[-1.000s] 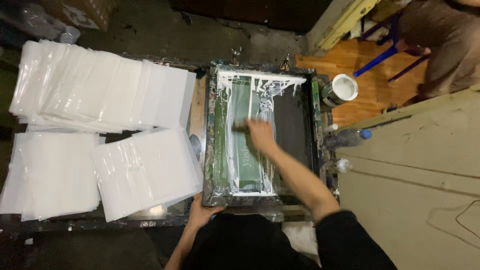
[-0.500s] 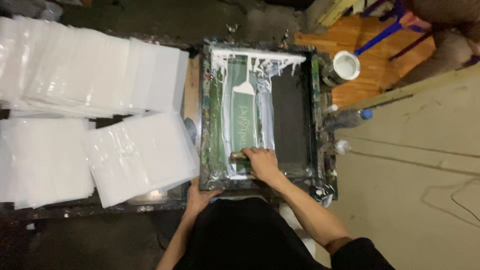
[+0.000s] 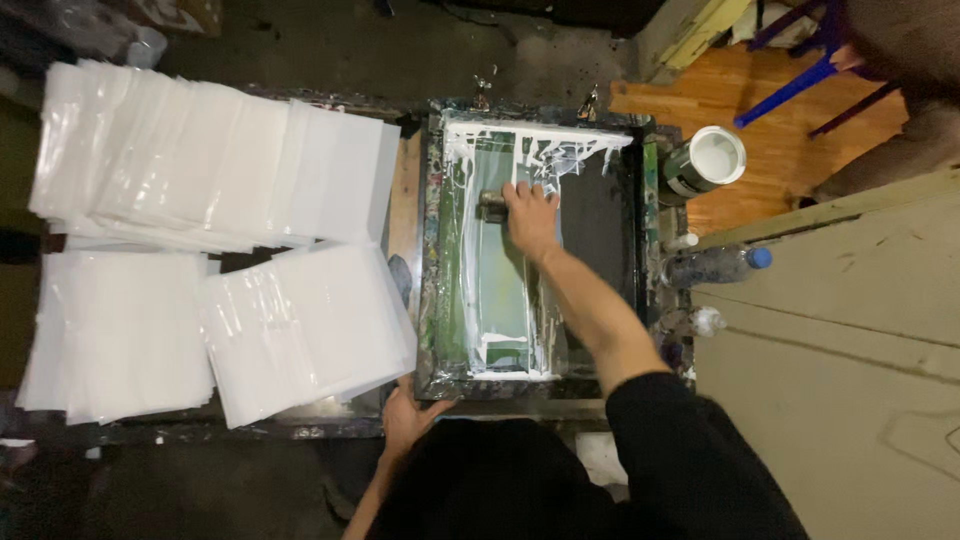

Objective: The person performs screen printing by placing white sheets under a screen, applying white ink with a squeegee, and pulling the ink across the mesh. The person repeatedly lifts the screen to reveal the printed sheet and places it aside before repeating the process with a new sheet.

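Ink, white and thick, lies pooled just beyond our right hand (image 3: 530, 215), which is closed over the squeegee (image 3: 497, 199) near the far end of the printing screen (image 3: 500, 300). Our left hand (image 3: 408, 418) grips the near edge of the screen frame (image 3: 432, 250), fingers curled around its corner; how firmly it holds we cannot quite tell in this dim light. To the left of that hand lie fanned stacks of clear plastic sheets (image 3: 300, 330), the nearest almost touching the frame. Off to the right of our right hand stand an open paint can (image 3: 710, 160) and a plastic bottle (image 3: 715, 265). If our left hand slackens, the frame could shift under the squeegee and smear the print; uneven pressure would likely leave streaks, and a wet sleeve might mark the sheets.
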